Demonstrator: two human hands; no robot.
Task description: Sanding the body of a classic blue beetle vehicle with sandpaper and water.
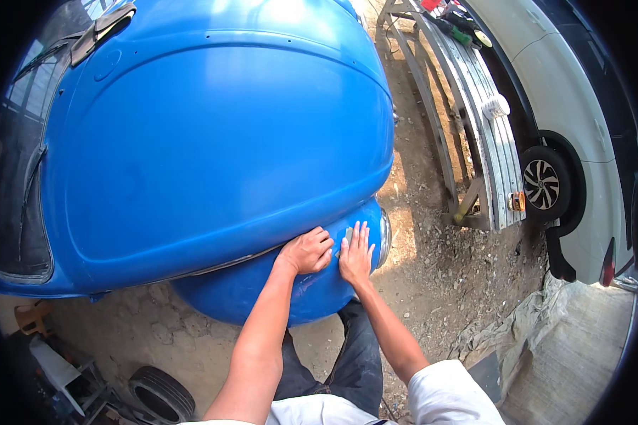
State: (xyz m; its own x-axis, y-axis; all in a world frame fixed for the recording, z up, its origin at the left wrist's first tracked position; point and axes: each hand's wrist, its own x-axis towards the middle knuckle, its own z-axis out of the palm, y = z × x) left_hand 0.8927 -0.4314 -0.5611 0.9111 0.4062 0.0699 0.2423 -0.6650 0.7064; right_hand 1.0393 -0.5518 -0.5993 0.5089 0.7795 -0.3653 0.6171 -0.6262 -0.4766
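My left hand (308,251) is closed, its knuckles up, over the seam between the blue car's hood (213,149) and its rounded front fender (262,287). Whatever its fingers hold, if anything, is hidden. Just right of it, my right hand (356,256) lies flat on the fender with its fingers stretched forward. A small grey-green piece (348,233), like a scrap of sandpaper, shows beside those fingers and seems to run partly under them. The round headlight rim (385,237) is close to the right hand.
A slatted bench (485,134) stands to the right, bearing a white tub (495,107), an orange-labelled can (517,201) and tools. Beyond it is a white car (574,92). A loose tire (161,393) lies lower left. Folded cloth (103,32) rests by the windshield.
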